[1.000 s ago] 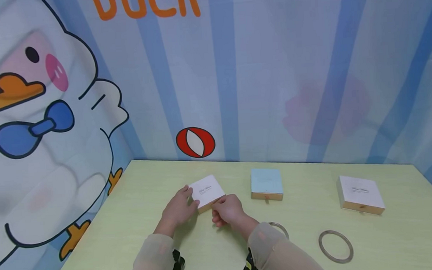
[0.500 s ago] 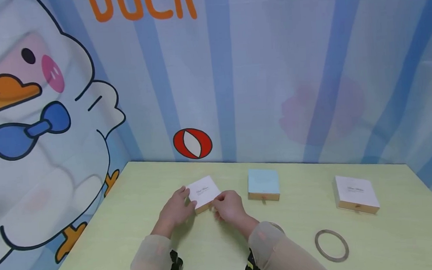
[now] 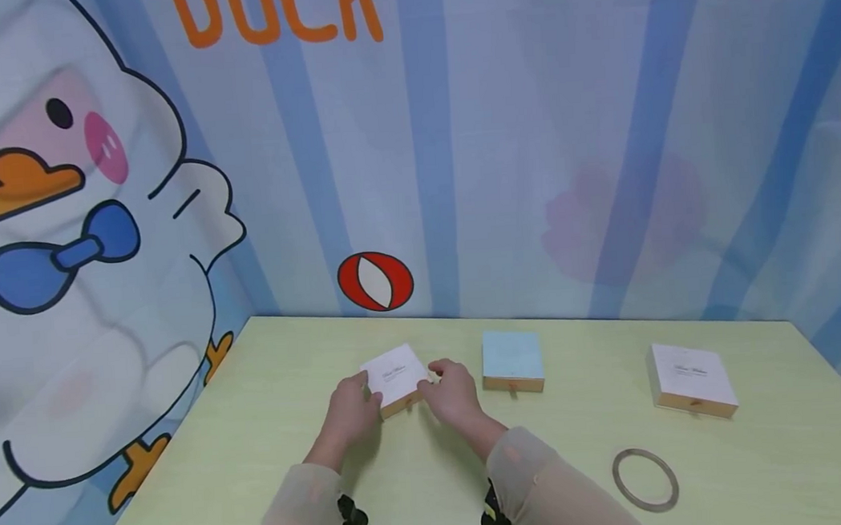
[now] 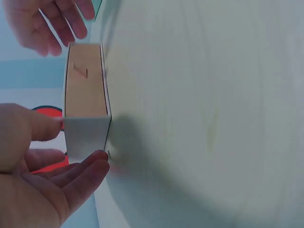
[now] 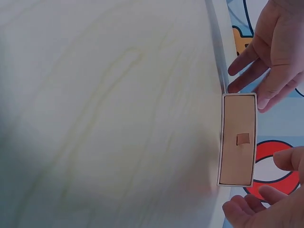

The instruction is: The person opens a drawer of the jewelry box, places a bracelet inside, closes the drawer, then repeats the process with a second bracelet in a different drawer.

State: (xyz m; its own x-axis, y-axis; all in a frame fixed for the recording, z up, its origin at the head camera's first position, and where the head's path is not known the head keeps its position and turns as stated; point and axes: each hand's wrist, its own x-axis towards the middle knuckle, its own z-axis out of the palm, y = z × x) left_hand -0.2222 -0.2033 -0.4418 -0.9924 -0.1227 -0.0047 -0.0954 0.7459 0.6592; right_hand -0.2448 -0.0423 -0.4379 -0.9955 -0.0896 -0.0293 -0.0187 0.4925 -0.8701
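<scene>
A small white drawer box [image 3: 396, 374] with printed lettering on its lid lies on the table, turned at an angle. Its tan front [image 4: 86, 97] faces me, flush with the sleeve, and a short pull tab [image 5: 243, 138] sticks out of it. My left hand [image 3: 352, 411] holds the left side of this box, thumb near the front corner and fingers along the side. At the opposite corner, my right hand [image 3: 453, 395] is beside the box with its fingers spread and nothing in them; in the left wrist view a small gap shows between its fingertips and the box.
A light blue drawer box [image 3: 512, 356] stands right of my hands, and another white drawer box [image 3: 691, 373] farther right. A grey ring [image 3: 674, 484] lies flat near the front right. Behind the pale table [image 3: 187, 469] hangs a printed duck curtain [image 3: 499, 129].
My right hand has let go of the drawer box's front and its fingers have spread apart. My left hand keeps its hold. A second ring is now hidden by my right sleeve.
</scene>
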